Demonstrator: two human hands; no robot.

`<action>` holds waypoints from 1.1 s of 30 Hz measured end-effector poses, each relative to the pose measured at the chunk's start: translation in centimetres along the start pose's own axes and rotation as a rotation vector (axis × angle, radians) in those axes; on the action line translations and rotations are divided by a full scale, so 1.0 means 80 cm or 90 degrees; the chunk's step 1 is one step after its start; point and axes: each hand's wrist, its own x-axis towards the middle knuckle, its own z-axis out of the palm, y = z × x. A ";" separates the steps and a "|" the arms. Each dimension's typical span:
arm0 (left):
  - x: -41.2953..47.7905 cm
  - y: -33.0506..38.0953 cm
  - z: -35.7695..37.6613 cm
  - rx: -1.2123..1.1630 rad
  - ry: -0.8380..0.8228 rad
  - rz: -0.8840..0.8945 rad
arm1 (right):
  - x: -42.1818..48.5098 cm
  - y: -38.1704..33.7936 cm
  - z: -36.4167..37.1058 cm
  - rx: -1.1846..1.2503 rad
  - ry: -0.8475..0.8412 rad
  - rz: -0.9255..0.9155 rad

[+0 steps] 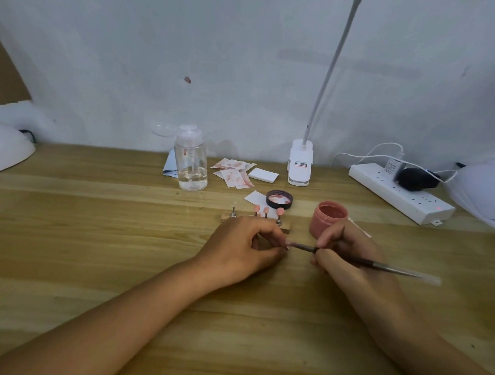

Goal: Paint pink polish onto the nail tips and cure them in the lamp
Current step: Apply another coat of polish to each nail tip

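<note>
Risk is judged at the open pink polish jar (328,218), stood just beside the right hand (348,248): a careless wrist could tip it onto the surface (98,238). Polish could also be smeared on the left hand (244,244), as the brush (364,261) tip is met right at its fingertips. Left fingers are curled, thumb and forefinger pinched on sth small, prob. a nail tip (287,246), mostly hidden. Right fingers are closed round the brush, pen-style. Both forearms are laid low over the surface. Three pink tips (266,210) and a clear tip (234,205) are stood on the holder (226,218) behind; a white dome (6,151), prob. the cure lamp, is seen far left.
</note>
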 end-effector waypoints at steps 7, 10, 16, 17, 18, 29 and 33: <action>0.000 0.000 0.001 0.018 0.002 0.011 | 0.000 -0.002 -0.001 -0.017 0.003 -0.011; 0.001 -0.001 0.001 0.012 0.004 0.012 | 0.001 -0.001 -0.002 -0.037 0.009 -0.004; 0.001 -0.001 0.002 0.009 0.003 0.010 | 0.000 -0.001 -0.003 -0.005 0.031 -0.007; 0.000 -0.002 0.002 0.013 0.002 0.011 | 0.000 -0.001 -0.001 -0.019 0.016 -0.010; 0.000 -0.002 0.002 0.016 0.004 0.012 | 0.000 -0.001 0.000 -0.031 0.010 -0.009; 0.000 -0.003 0.000 0.014 0.002 0.010 | 0.001 -0.001 -0.001 -0.035 0.041 0.017; -0.001 -0.004 0.000 0.012 0.001 0.010 | 0.003 0.000 -0.002 0.017 0.098 0.032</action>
